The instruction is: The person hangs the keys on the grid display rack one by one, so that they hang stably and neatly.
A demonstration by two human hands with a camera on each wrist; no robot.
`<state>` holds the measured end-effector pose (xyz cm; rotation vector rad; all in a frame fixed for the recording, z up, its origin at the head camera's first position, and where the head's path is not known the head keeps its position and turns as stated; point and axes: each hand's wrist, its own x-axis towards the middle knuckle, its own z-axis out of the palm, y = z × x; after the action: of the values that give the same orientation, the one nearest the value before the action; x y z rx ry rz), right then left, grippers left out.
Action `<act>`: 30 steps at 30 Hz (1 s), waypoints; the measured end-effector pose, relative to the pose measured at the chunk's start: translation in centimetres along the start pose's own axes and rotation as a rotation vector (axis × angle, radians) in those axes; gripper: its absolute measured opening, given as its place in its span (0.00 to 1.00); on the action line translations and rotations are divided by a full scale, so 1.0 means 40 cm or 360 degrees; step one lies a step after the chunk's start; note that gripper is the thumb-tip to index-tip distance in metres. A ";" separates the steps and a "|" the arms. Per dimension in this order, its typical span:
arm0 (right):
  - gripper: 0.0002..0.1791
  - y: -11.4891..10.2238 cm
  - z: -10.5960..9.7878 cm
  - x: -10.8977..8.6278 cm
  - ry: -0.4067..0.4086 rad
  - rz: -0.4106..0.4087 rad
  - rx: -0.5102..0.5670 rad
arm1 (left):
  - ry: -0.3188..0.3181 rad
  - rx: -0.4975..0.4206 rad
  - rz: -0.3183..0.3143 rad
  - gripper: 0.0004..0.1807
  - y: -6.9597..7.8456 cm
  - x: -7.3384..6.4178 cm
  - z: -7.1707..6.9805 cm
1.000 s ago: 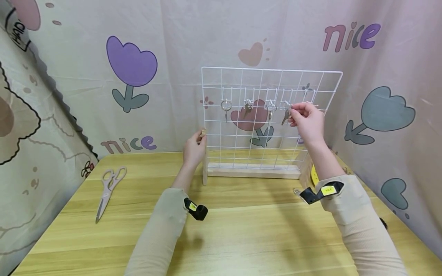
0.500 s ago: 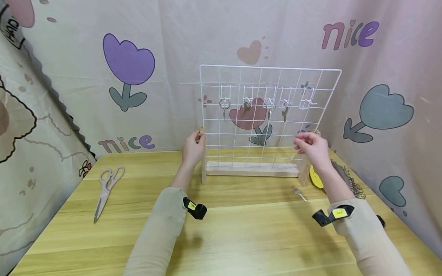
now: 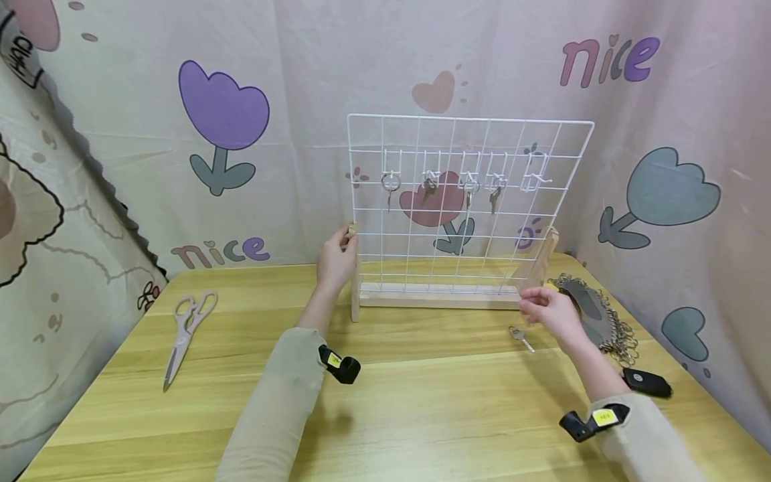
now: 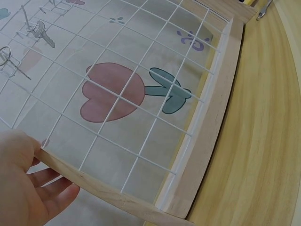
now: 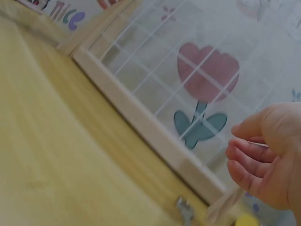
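A white wire grid rack (image 3: 440,296) with a wooden base stands at the back of the table. My left hand (image 3: 336,262) grips its left wooden post; in the left wrist view the fingers (image 4: 59,190) curl round the post's edge. Several keys, among them a ringed key (image 3: 390,191) and a dark key (image 3: 495,199), hang from white hooks on the grid. The rightmost hook (image 3: 535,181) bears nothing. My right hand (image 3: 549,311), fingers loosely bent and holding nothing, hovers by the rack's right foot. Below it, a loose key (image 3: 521,339) with a small ring lies on the table.
White-handled scissors (image 3: 188,338) lie at the left of the table. Right of the rack are a grey piece edged with small metal rings (image 3: 596,318) and a partly hidden yellow object (image 3: 551,286). A black car key fob (image 3: 647,383) lies nearer the right edge.
My right hand has let go of the key on the fourth hook and come down toward the table beside the rack's right foot. My left hand keeps its hold on the post.
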<state>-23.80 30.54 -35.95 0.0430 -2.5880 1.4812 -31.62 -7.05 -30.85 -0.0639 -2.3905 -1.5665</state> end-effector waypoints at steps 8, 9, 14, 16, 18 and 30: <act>0.15 0.081 0.025 -0.013 -0.0075 0.0037 -0.0137 | -0.0004 -0.0010 0.0012 0.24 0.003 -0.004 -0.002; 0.15 0.087 0.029 -0.013 -0.0079 0.0042 -0.0141 | -0.0004 -0.0011 0.0011 0.24 0.002 -0.004 -0.002; 0.15 0.103 0.042 -0.013 -0.0071 0.0068 -0.0171 | 0.0001 -0.0015 0.0005 0.24 0.004 -0.005 -0.002; 0.15 0.107 0.045 -0.014 -0.0055 0.0062 -0.0219 | 0.0000 -0.0013 0.0007 0.24 0.005 -0.006 -0.003; 0.14 0.112 0.046 -0.012 -0.0043 0.0061 -0.0264 | 0.0002 -0.0014 0.0007 0.24 0.005 -0.006 -0.003; 0.14 0.120 0.057 -0.009 -0.0054 0.0012 -0.0533 | 0.0006 -0.0008 0.0010 0.24 0.003 -0.005 -0.002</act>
<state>-24.25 31.01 -41.23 0.0180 -2.8277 1.0388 -31.40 -7.04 -30.77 -0.0693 -2.3811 -1.5685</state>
